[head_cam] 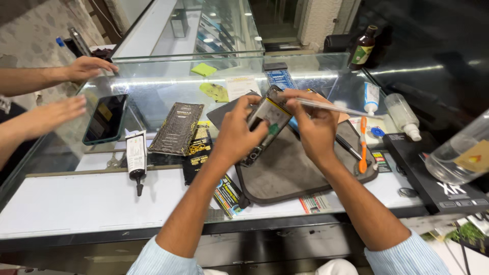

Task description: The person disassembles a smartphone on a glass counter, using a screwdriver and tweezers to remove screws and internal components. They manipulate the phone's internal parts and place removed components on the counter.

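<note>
Opened phone point(265, 127), left hand point(235, 133) gripping, right hand point(316, 127) prying

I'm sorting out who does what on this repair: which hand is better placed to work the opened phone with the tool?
Probably right: the right hand already pinches the thin clear plastic strip at the opened phone with exposed battery, which the left hand grips.
</note>
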